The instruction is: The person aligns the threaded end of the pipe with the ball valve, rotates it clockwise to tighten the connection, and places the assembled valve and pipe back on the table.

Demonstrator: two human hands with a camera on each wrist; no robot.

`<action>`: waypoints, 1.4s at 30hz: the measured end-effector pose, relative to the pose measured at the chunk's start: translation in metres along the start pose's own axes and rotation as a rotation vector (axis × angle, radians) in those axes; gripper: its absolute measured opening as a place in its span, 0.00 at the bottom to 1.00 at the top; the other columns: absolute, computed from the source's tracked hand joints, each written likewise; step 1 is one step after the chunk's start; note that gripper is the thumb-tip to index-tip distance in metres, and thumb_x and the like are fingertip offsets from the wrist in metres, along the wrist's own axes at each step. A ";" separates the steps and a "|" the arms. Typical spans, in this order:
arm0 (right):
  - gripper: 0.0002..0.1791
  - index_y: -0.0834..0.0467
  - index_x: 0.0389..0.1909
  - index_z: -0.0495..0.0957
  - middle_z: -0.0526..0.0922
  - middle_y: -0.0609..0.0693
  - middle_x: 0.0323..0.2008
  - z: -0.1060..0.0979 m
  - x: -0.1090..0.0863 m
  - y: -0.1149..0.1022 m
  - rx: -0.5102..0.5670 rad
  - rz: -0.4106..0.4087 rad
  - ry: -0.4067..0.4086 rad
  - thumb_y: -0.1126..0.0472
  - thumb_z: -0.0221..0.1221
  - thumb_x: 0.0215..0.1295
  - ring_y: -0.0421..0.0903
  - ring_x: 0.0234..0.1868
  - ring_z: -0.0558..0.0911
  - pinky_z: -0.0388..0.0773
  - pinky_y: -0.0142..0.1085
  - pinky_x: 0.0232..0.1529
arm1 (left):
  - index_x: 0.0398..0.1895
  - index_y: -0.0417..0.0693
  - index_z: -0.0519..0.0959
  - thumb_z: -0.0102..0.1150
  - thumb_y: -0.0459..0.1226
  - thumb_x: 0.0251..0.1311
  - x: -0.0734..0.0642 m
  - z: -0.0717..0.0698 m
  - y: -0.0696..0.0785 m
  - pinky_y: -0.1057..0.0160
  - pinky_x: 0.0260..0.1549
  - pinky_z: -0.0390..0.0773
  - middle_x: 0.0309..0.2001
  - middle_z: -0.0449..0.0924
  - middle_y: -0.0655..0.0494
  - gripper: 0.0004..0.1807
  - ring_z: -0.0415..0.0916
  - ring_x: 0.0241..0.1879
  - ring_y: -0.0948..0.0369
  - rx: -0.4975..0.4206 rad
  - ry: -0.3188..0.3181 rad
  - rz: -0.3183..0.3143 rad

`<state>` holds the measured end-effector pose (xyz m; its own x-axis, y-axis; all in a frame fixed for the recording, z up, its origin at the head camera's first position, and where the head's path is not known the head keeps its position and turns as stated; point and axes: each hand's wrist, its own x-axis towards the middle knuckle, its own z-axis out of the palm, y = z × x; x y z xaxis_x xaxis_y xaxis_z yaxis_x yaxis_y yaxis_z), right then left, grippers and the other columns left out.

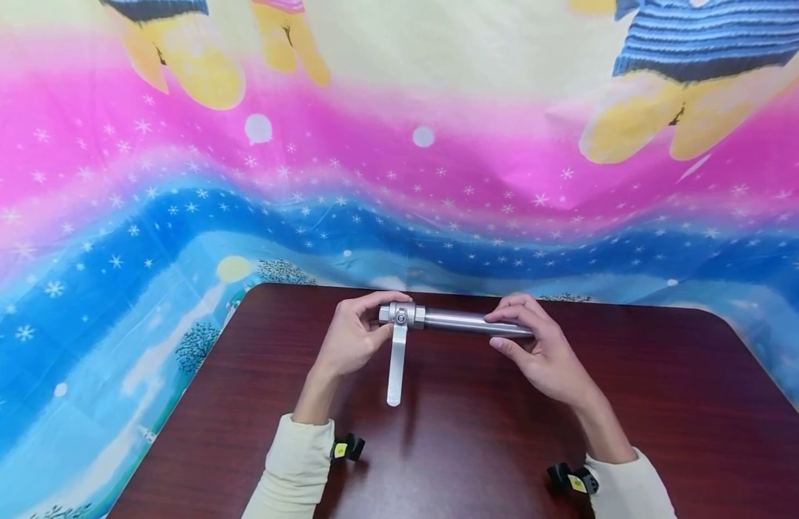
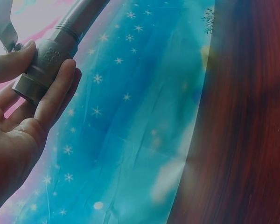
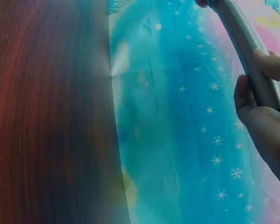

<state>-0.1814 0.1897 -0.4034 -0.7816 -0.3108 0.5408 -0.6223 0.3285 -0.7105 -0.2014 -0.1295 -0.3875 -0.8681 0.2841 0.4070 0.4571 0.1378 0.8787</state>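
Observation:
A metal ball valve [image 1: 402,314] with a long flat lever handle [image 1: 396,367] is joined to a smooth steel pipe [image 1: 460,321]. Together they are held level above the table, with the lever pointing toward the person. The left hand [image 1: 350,336] grips the valve body at its left end, thumb on the near side and fingers around the far side. In the left wrist view, the valve's end fitting [image 2: 30,87] shows between thumb and fingers. Near the pipe's other end, the right hand [image 1: 547,353] holds it between thumb and fingers; the right wrist view shows the pipe [image 3: 245,46] there too.
Beneath the hands lies a dark reddish wooden table [image 1: 477,432] with rounded far corners. A patterned cloth [image 1: 373,166] in pink and blue hangs right behind its far edge. Black straps with yellow labels are at both wrists.

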 end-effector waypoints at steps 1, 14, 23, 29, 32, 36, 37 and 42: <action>0.24 0.56 0.56 0.86 0.79 0.48 0.55 0.000 0.000 0.000 -0.011 -0.015 0.005 0.79 0.69 0.61 0.38 0.60 0.75 0.74 0.22 0.59 | 0.58 0.40 0.87 0.60 0.18 0.57 -0.001 -0.001 0.000 0.70 0.28 0.74 0.49 0.85 0.40 0.26 0.78 0.34 0.56 0.000 -0.002 0.002; 0.25 0.54 0.59 0.88 0.86 0.49 0.57 -0.001 -0.002 -0.002 -0.030 0.009 0.035 0.75 0.71 0.63 0.35 0.60 0.81 0.78 0.22 0.52 | 0.59 0.39 0.86 0.59 0.17 0.57 -0.003 -0.002 -0.002 0.70 0.31 0.76 0.49 0.85 0.38 0.26 0.78 0.36 0.56 -0.013 -0.007 0.028; 0.25 0.54 0.63 0.86 0.87 0.51 0.59 -0.003 -0.003 -0.001 -0.041 0.020 0.011 0.74 0.68 0.67 0.35 0.53 0.85 0.82 0.25 0.46 | 0.59 0.38 0.86 0.59 0.16 0.56 -0.003 -0.002 -0.003 0.70 0.30 0.76 0.49 0.85 0.38 0.27 0.78 0.36 0.59 -0.032 -0.005 0.040; 0.23 0.54 0.69 0.80 0.81 0.53 0.65 -0.002 -0.001 -0.002 0.029 0.055 -0.039 0.71 0.59 0.77 0.41 0.53 0.88 0.84 0.28 0.55 | 0.59 0.39 0.86 0.60 0.17 0.57 -0.004 -0.001 -0.002 0.70 0.31 0.77 0.49 0.85 0.39 0.26 0.78 0.36 0.58 -0.026 -0.001 0.037; 0.27 0.51 0.73 0.77 0.75 0.50 0.71 -0.001 -0.001 -0.003 0.005 0.076 -0.042 0.69 0.60 0.76 0.36 0.64 0.80 0.76 0.23 0.61 | 0.58 0.40 0.86 0.61 0.18 0.56 -0.003 0.000 -0.002 0.70 0.30 0.77 0.49 0.86 0.39 0.26 0.78 0.36 0.57 -0.017 0.000 0.032; 0.29 0.54 0.70 0.77 0.68 0.52 0.74 0.000 -0.001 -0.005 0.027 0.074 -0.044 0.74 0.63 0.71 0.35 0.65 0.75 0.80 0.25 0.54 | 0.58 0.40 0.86 0.61 0.18 0.56 -0.002 0.000 -0.003 0.70 0.30 0.77 0.49 0.86 0.39 0.26 0.78 0.36 0.58 -0.012 0.005 0.028; 0.28 0.56 0.68 0.78 0.67 0.52 0.73 0.000 -0.001 -0.006 0.037 0.068 -0.041 0.75 0.64 0.69 0.35 0.64 0.76 0.82 0.25 0.51 | 0.59 0.40 0.86 0.60 0.18 0.56 -0.002 0.000 -0.003 0.70 0.30 0.77 0.49 0.86 0.39 0.26 0.78 0.36 0.58 -0.013 0.005 0.028; 0.24 0.57 0.57 0.84 0.73 0.52 0.61 0.001 -0.001 -0.006 -0.016 0.009 -0.002 0.80 0.66 0.64 0.36 0.59 0.76 0.79 0.22 0.53 | 0.59 0.40 0.86 0.60 0.18 0.56 -0.001 0.000 -0.003 0.69 0.30 0.77 0.49 0.85 0.39 0.26 0.78 0.36 0.57 -0.001 0.000 0.023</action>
<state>-0.1769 0.1876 -0.4001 -0.7873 -0.3096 0.5332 -0.6156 0.3452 -0.7084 -0.2015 -0.1303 -0.3906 -0.8576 0.2867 0.4269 0.4764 0.1305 0.8695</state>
